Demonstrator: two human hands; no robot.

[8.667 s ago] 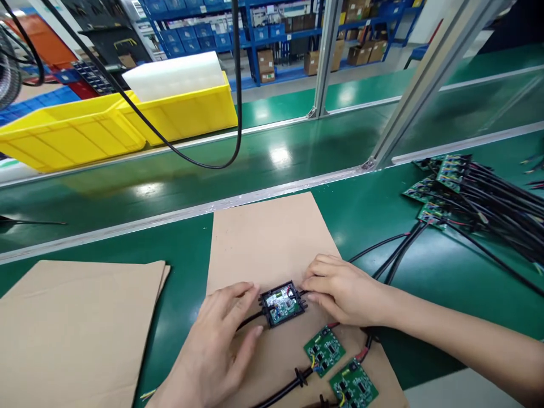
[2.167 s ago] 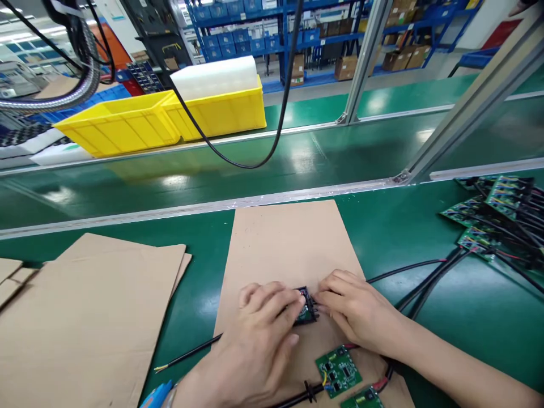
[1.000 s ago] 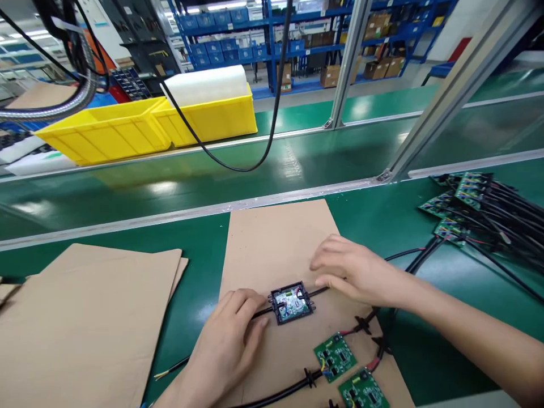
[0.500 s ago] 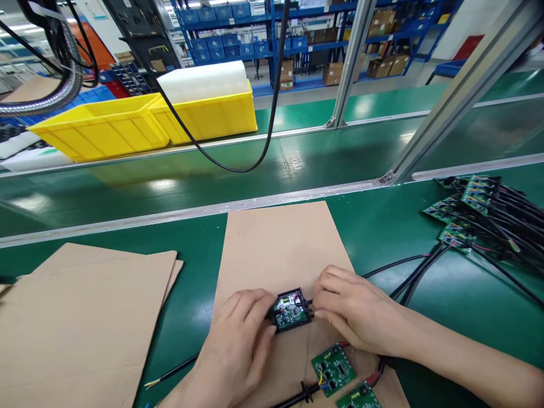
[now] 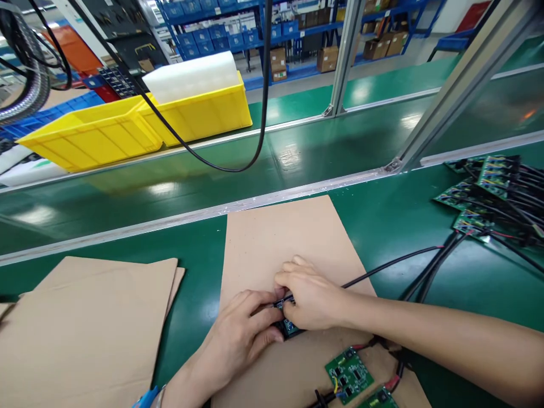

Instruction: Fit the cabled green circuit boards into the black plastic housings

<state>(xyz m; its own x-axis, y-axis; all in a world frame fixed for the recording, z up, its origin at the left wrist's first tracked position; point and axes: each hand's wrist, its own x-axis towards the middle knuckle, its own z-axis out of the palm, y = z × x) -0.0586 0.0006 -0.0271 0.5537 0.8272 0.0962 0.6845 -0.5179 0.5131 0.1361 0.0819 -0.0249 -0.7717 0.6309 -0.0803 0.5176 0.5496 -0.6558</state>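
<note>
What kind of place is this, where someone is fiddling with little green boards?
Most likely an electronics assembly line in a factory. A green conveyor belt runs past the bench, a pile of wired circuit boards waits at the side, and yellow parts bins and blue storage shelves stand behind.

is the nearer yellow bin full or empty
Cannot tell: only the yellow bin's outer wall and rim show. The bin behind holds white foam.
</note>
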